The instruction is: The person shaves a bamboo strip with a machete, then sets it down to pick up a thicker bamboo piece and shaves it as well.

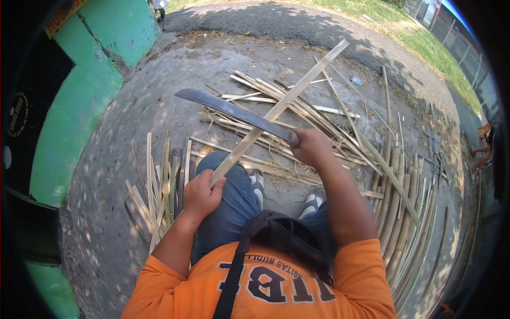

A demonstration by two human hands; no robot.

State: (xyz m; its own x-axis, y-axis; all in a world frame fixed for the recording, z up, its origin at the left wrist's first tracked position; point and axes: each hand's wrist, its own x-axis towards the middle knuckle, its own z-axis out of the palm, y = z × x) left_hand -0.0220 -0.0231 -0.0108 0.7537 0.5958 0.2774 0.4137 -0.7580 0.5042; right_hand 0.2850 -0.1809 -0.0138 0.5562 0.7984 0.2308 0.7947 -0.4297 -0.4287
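Note:
My left hand (202,194) is closed round the lower end of a long split bamboo strip (295,93), which slants up and away to the right. In my right hand (313,146) is the handle of a machete (234,111). Its long dark blade points to the left and crosses over the strip near the strip's middle. Beneath and beyond them, a pile of bamboo strips (313,114) lies on the ground in front of my shoes.
Upright-leaning bamboo pieces (159,186) lie by my left leg. Thicker bamboo poles (398,207) are laid out at my right. A green wall (90,122) stands on the left, and a paved road (287,21) runs across the back.

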